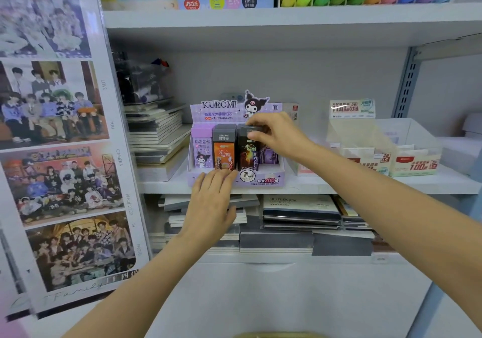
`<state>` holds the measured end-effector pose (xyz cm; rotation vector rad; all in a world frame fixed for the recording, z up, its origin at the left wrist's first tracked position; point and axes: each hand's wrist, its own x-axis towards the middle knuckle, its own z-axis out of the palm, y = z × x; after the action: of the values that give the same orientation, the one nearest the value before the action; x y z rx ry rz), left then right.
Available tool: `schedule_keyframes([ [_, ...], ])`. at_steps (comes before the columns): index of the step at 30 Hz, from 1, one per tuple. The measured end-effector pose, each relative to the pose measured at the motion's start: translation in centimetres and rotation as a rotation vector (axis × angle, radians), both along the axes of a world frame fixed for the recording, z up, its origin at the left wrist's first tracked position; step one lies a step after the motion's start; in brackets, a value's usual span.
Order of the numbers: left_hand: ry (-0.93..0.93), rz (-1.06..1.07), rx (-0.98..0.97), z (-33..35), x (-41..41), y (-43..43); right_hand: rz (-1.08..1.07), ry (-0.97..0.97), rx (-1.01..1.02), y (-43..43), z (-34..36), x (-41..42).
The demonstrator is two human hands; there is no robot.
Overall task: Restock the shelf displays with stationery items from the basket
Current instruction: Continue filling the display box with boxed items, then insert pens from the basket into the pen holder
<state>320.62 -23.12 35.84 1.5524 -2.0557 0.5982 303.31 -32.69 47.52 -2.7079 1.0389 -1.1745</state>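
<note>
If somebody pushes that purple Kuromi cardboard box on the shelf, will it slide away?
Probably: the purple Kuromi cardboard display box looks light and sits on a smooth white shelf. The left hand at its front edge seems to steady it. Its tall back card might wobble.

Dark lead case (249, 152) top: hidden under right hand (273, 135) fingers.
Posters (60, 139): cut off by the left edge.

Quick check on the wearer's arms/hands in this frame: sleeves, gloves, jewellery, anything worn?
Nothing worn that shows. Left hand and right hand are bare: no gloves, and no rings visible. Both forearms are uncovered right down to the frame edge, with no sleeve, watch or wristband in view.
</note>
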Motion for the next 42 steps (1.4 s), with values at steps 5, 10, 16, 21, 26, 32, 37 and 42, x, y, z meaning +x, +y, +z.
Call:
schedule_keyframes([
  [5,-0.003,-0.006,-0.001,-0.2,0.2,-0.1,-0.022,-0.057,-0.002,-0.5,-0.8,0.3],
  [10,0.0,0.005,-0.003,-0.7,0.0,-0.4,0.036,-0.187,-0.031,-0.8,-2.4,0.6],
  [16,-0.024,0.001,0.019,-0.9,0.1,-0.6,-0.059,-0.19,-0.168,-0.8,-3.1,0.8],
  [21,0.061,-0.056,-0.08,-2.9,-0.1,0.0,-0.059,-0.166,-0.249,3.1,-8.7,-1.3],
  [26,0.218,-0.086,0.019,-12.1,-1.0,1.3,0.118,-0.148,0.003,7.0,-20.2,-2.5],
  [32,0.123,0.024,0.958,-28.1,-2.2,3.7,0.023,0.192,0.593,8.4,-36.5,-4.3],
  [37,0.134,0.114,1.113,-37.3,-1.3,7.8,-0.167,0.386,0.906,10.0,-47.3,-6.4],
  [42,0.21,0.09,0.983,-40.2,-0.5,8.6,-0.38,0.55,1.055,10.4,-54.1,-6.1],
])
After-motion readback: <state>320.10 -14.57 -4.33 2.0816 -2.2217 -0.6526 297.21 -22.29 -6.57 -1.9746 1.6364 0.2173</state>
